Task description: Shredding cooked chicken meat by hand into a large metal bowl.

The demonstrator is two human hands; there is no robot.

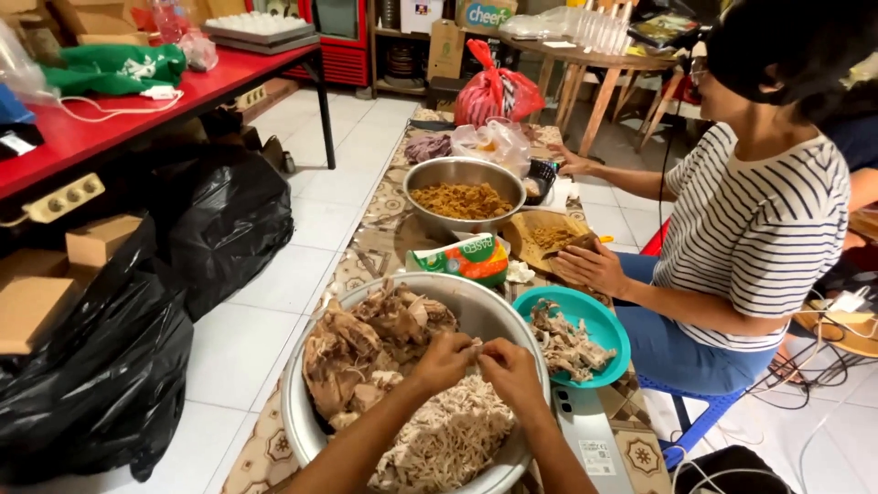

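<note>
Both hands over big steel bowl (302,430): left hand (445,359) and right hand (508,368) pinched shut on same bit of cooked chicken (474,346), pulling it apart. Looks like mid-shred; next pull probably wants fingers tugging opposite ways. Shredded pile (448,434) below, whole chunks (366,338) on left. Teal bowl of scraps (594,325) just beside. Farther: co-worker's hand (593,267), second steel bowl (466,174).
</note>
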